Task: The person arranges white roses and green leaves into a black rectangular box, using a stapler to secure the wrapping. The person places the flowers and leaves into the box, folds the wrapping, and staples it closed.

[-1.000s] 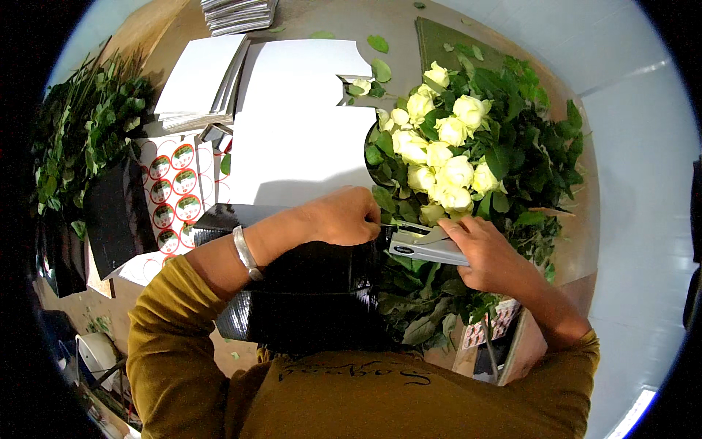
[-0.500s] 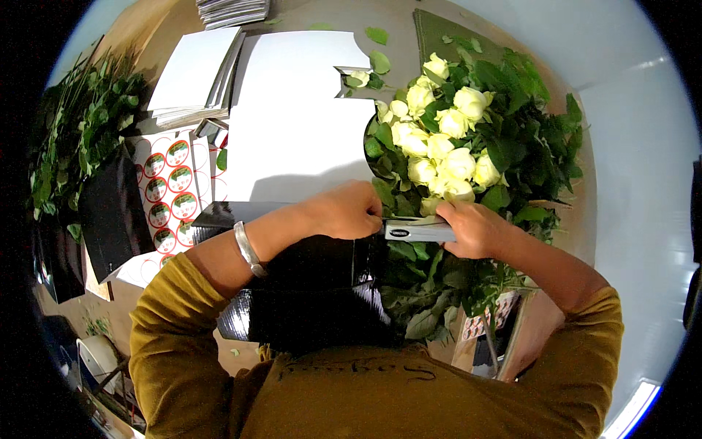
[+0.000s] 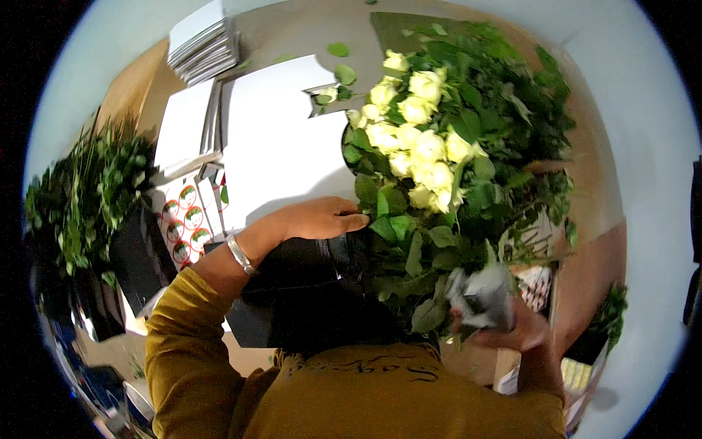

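My left hand (image 3: 319, 219) is closed at the near edge of a large white sheet (image 3: 274, 146), pinching the glossy black wrapping (image 3: 300, 256) folded up in front of it. Just right of those fingers lies a bunch of pale yellow roses (image 3: 428, 150) with dense green leaves. Low on the right, near my body, my right hand (image 3: 523, 328) grips a grey-and-white stapler (image 3: 481, 296), smeared by motion. Leafy stems (image 3: 409, 256) hang between the two hands.
Stacked white cards (image 3: 186, 124) and a higher paper stack (image 3: 201, 44) stand at the far left. Round red-rimmed stickers (image 3: 186, 219) lie on a sheet below them. Black sleeves (image 3: 139, 245) of greenery stand at left. A green mat (image 3: 391, 36) lies behind the roses.
My right hand has pulled the stapler away from the wrapping's edge, down and to the right. My left hand stays at the edge, its fingers stretched flatter. The whole view has shifted slightly.
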{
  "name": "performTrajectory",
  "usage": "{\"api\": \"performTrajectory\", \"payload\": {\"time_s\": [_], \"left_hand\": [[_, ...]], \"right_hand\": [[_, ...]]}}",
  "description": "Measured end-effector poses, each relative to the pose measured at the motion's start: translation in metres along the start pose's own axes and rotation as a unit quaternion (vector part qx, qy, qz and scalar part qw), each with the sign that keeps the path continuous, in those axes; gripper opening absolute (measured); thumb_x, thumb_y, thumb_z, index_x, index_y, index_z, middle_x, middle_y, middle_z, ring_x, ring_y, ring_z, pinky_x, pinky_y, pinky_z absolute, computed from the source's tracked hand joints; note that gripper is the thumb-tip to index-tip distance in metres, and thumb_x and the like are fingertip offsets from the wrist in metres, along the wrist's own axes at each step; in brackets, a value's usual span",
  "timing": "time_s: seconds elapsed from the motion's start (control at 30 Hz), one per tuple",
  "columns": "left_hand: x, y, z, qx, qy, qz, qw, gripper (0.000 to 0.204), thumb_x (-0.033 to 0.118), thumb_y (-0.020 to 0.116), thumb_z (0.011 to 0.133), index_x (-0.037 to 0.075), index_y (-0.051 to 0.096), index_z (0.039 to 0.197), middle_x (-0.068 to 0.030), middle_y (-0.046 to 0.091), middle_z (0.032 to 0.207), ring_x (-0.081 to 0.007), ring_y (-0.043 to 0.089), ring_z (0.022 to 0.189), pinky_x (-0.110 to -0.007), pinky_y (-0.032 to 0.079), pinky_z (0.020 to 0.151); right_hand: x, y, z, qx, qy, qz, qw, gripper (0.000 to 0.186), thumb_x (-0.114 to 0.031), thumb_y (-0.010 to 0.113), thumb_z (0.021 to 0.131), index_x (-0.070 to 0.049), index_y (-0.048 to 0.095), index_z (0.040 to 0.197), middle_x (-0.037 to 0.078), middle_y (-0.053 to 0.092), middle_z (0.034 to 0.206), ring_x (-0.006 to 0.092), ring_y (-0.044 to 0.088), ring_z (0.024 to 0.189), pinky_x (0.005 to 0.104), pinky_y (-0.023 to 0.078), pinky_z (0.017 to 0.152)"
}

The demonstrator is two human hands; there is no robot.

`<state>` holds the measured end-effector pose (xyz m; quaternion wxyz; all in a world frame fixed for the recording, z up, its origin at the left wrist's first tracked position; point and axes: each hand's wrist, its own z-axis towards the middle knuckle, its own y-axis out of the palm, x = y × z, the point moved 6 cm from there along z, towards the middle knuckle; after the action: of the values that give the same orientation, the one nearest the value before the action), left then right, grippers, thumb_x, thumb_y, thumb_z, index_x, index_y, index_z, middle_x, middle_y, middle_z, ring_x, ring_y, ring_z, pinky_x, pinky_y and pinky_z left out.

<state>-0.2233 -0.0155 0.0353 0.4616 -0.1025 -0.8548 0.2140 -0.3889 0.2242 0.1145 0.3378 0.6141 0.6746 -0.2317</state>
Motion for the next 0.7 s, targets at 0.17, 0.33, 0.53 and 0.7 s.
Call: {"api": "performTrajectory", "payload": {"time_s": [0.17,0.33,0.53,0.7], "left_hand": [[-0.026,0.006,0.019,-0.068,-0.028,0.054,0.996,0.039,0.035,0.049,0.091,-0.001,0.061,0.086,-0.0118,0.061,0.076,-0.0191,0.053,0.069,-0.038,0.043,0.066],[-0.039,-0.024,0.043,-0.110,-0.013,-0.038,0.993,0.031,0.028,0.054,0.089,-0.002,0.062,0.091,-0.0046,0.061,0.080,-0.0136,0.054,0.070,-0.032,0.045,0.065],[-0.059,0.016,0.011,-0.221,-0.187,-0.154,0.945,0.036,0.025,0.056,0.089,0.000,0.058,0.115,-0.0097,0.062,0.111,-0.0198,0.056,0.106,-0.034,0.040,0.099],[-0.050,0.080,-0.004,-0.269,0.058,0.129,0.953,0.031,0.024,0.050,0.091,0.000,0.060,0.107,-0.0192,0.061,0.101,-0.0296,0.060,0.089,-0.041,0.046,0.081]], "right_hand": [[0.094,0.051,-0.011,0.088,0.088,-0.106,0.987,0.065,-0.048,0.070,0.074,-0.004,0.054,0.118,0.012,0.062,0.093,0.0193,0.058,0.084,0.0343,0.046,0.076],[0.109,0.107,-0.018,0.191,-0.014,0.188,0.963,0.051,-0.026,0.072,0.077,-0.002,0.053,0.118,0.012,0.063,0.103,0.0222,0.059,0.097,0.0378,0.046,0.083],[0.084,0.150,-0.016,0.248,-0.089,0.244,0.933,0.051,-0.016,0.072,0.076,-0.001,0.050,0.120,0.010,0.061,0.106,0.0203,0.057,0.098,0.0346,0.044,0.085],[0.073,0.168,-0.013,0.292,-0.065,0.213,0.930,0.059,-0.027,0.075,0.076,-0.003,0.049,0.123,0.010,0.058,0.115,0.0221,0.052,0.106,0.0347,0.038,0.096]]}}
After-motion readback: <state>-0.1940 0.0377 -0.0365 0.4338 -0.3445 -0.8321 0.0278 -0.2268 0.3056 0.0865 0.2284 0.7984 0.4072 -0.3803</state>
